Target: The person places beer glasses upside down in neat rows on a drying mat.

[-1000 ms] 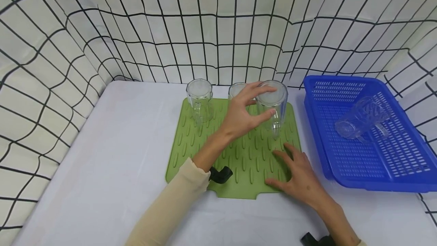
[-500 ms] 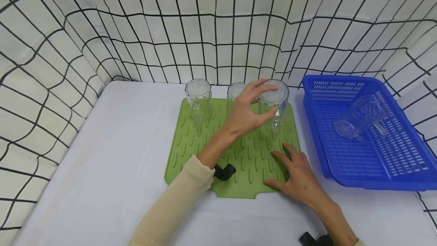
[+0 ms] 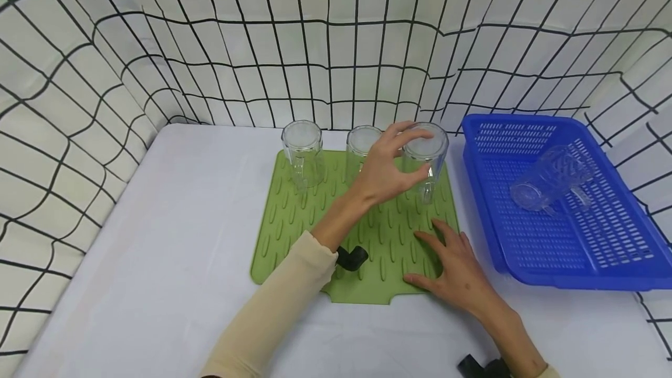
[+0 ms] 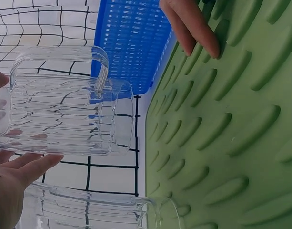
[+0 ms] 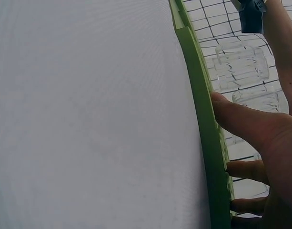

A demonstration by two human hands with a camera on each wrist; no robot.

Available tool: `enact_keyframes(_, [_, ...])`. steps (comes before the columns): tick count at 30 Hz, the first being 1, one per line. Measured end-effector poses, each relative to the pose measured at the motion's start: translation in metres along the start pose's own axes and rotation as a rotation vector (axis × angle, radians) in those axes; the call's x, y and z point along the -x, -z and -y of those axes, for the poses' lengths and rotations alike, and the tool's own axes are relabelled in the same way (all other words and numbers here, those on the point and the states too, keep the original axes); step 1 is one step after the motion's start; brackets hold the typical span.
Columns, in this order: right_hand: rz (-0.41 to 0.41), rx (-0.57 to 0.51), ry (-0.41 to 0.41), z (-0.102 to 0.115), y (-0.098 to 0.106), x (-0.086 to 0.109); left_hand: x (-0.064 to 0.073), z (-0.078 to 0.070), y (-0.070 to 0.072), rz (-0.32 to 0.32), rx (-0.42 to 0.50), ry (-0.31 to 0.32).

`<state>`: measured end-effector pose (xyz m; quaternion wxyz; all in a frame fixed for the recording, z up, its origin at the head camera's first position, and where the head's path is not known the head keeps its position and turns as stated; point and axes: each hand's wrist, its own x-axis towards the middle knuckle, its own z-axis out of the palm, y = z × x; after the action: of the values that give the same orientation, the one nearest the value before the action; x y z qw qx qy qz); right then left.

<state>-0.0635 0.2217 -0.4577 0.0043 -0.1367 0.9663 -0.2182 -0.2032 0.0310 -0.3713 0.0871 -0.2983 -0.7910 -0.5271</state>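
My left hand (image 3: 385,171) grips a clear glass mug (image 3: 433,150) by its base, thumb on one side and fingers on the other. The mug is upside down at the back right of a green ridged mat (image 3: 320,232). In the left wrist view its rim appears slightly apart from the mat. Two more upturned glass mugs stand at the back: a left mug (image 3: 303,153) and a middle mug (image 3: 362,143), the latter partly behind my left hand. My right hand (image 3: 462,273) rests its spread fingertips on the mat's front right part, holding nothing.
A blue perforated basket (image 3: 493,214) stands right of the mat, with another glass mug (image 3: 548,179) lying on its side inside. Black wire mesh (image 3: 331,63) backed by white sheeting surrounds the table (image 3: 173,238) at the back and sides.
My left hand has moved slightly to the right with the glass mug, opening a wider gap from the middle mug. My right hand stays in place on the mat.
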Motion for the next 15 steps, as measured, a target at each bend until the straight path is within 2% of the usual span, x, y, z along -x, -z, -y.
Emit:
enact_keyframes(11, [0.004, 0.005, 0.001, 0.001, 0.000, -0.001, -0.007, 0.009, -0.007, 0.032, -0.053, -0.010])
enact_keyframes(15, [0.009, 0.003, -0.001, 0.001, 0.000, 0.000, -0.008, 0.012, -0.009, 0.053, -0.073, 0.006])
